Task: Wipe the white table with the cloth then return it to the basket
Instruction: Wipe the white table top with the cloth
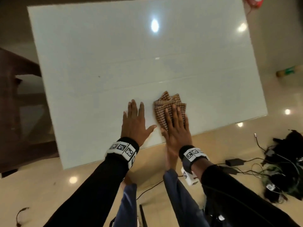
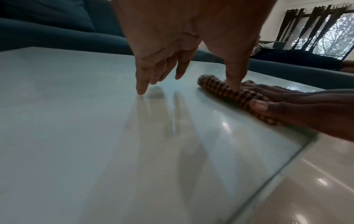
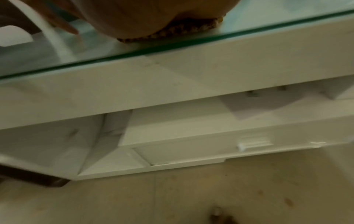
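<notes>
A folded brown checkered cloth lies on the glossy white table near its front edge. My right hand lies flat on the cloth with straight fingers, pressing it down. Just left of it, my left hand is spread flat on the bare tabletop. In the left wrist view the left thumb touches the edge of the cloth, and the right hand covers the rest. In the right wrist view the cloth peeks from under the palm at the glass edge. No basket is in view.
Black cables and a dark bundle lie on the tiled floor at the right. Dark wooden furniture stands left of the table. A red object sits beyond the far right corner. A blue sofa lies behind the table.
</notes>
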